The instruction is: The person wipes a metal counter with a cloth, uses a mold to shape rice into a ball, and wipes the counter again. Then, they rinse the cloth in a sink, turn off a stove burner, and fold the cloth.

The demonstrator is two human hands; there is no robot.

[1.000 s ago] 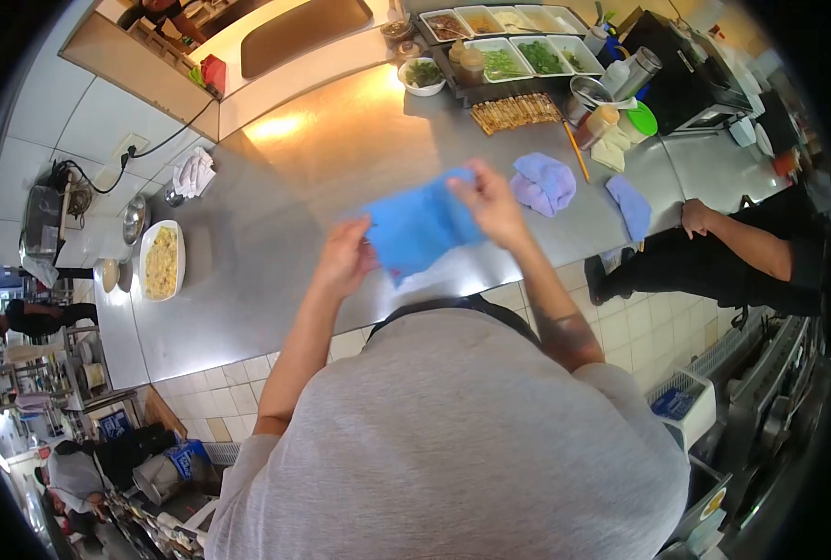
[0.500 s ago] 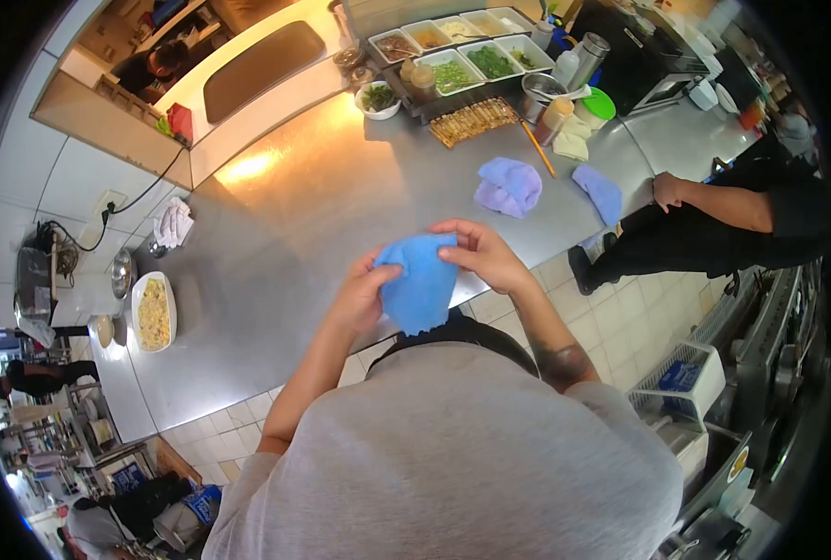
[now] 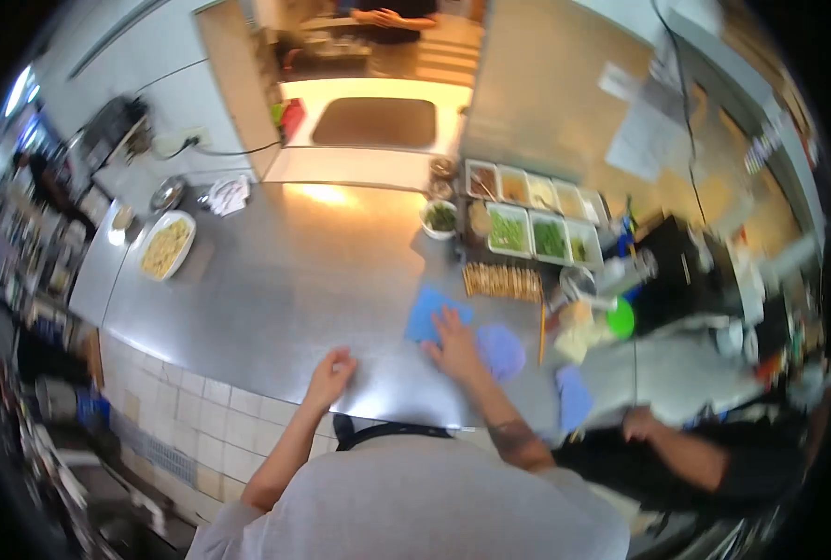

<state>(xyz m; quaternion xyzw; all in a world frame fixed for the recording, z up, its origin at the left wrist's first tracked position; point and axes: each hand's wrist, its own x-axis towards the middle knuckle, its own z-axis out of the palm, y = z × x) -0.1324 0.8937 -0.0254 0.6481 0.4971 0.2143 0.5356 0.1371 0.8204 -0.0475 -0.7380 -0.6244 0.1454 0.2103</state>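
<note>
A folded blue cloth lies flat on the steel counter. My right hand rests on its right part, fingers spread and pressing down, not wrapped round it. Just to the right of that hand sits a crumpled purple cloth. My left hand hovers near the counter's front edge, apart from the blue cloth. Its fingers are loosely bent, and nothing shows between them.
Behind the cloths stands a rack of white tubs with chopped greens. A bowl of herbs is beside it. An oval dish of food sits at left. A co-worker's hand is at the right edge, near another purple cloth.
The blue cloth has gone from between both my hands down onto the counter. My left hand has let go and moved left. The view has turned and tilted up.
</note>
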